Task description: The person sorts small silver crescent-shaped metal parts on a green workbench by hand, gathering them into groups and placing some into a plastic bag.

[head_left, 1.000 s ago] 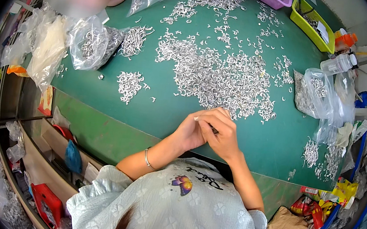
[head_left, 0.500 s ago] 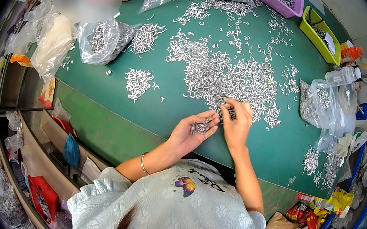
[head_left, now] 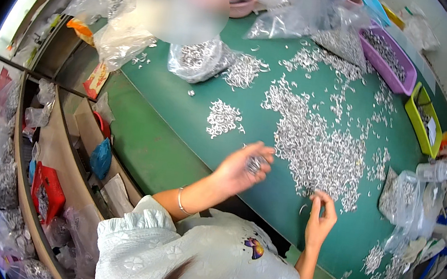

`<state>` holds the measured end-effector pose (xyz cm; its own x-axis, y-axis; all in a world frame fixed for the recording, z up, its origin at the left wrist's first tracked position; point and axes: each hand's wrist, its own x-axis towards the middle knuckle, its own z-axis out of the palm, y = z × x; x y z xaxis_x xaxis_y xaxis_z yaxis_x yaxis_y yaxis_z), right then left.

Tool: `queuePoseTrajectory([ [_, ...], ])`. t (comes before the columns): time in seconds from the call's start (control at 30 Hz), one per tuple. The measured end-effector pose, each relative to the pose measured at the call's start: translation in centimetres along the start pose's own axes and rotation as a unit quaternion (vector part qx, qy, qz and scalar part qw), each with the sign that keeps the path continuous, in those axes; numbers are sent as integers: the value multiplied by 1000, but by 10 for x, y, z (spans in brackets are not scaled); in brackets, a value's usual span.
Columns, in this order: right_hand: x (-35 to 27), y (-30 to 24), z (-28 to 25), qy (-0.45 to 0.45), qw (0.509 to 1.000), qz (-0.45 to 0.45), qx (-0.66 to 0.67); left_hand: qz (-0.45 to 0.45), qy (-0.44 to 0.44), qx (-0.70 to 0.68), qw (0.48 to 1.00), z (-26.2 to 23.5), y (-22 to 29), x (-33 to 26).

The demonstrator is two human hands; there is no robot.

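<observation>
My left hand (head_left: 242, 169) is turned palm up above the green tabletop, its fingers curled around several silver metal rings (head_left: 254, 165). A bracelet circles that wrist. At the near edge of the big spread of small curved silver pieces (head_left: 317, 145), my right hand (head_left: 321, 218) is closed in a pinch. What lies between its fingertips is too small to make out. One loose curved piece (head_left: 302, 209) shows just left of the right hand. A small heap of silver pieces (head_left: 224, 119) lies beyond my left hand.
A filled clear bag (head_left: 197, 61) and another heap (head_left: 245, 71) are at the far left. Purple (head_left: 407, 78) and yellow-green (head_left: 421, 139) baskets line the far right. Bags (head_left: 403, 200) and a clear bottle (head_left: 435, 171) stand on the right. Shelves (head_left: 62, 136) hold bags at left.
The view has turned, shifting the table in the picture. My hands were close together at the pile; now they are apart, the left nearer the small heap, the right at the pile's near edge.
</observation>
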<state>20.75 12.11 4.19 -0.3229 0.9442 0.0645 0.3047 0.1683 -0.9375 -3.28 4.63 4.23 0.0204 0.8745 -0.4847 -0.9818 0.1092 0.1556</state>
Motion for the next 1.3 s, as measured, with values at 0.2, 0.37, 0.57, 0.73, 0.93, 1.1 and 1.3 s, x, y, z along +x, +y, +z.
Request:
queuePoseTrajectory([
  [0.2, -12, 12, 1, -31, 999, 17, 16, 273, -4, -175, 946, 1, 123, -13],
  [0.37, -13, 6, 3, -37, 998, 42, 22, 536, 182, 238, 790, 31, 223, 9],
  [0.57, -2, 5, -15, -53, 995, -12, -88, 588, 307, 558, 498, 2, 251, 35],
  [0.73, 49, 11, -20, -36, 968, -126, -213, 490, 53, 683, 539, 58, 86, 46],
  [0.93, 80, 24, 10, -185, 889, -171, -383, 358, -29, 885, 296, 36, -4, 130],
  [1.1, 61, 18, -31, -273, 889, -187, -318, 309, -73, 915, 249, 18, -5, 126],
  [1.3, 134, 30, -15, 44, 933, -186, -305, 306, -183, 885, 299, 22, -32, 81],
])
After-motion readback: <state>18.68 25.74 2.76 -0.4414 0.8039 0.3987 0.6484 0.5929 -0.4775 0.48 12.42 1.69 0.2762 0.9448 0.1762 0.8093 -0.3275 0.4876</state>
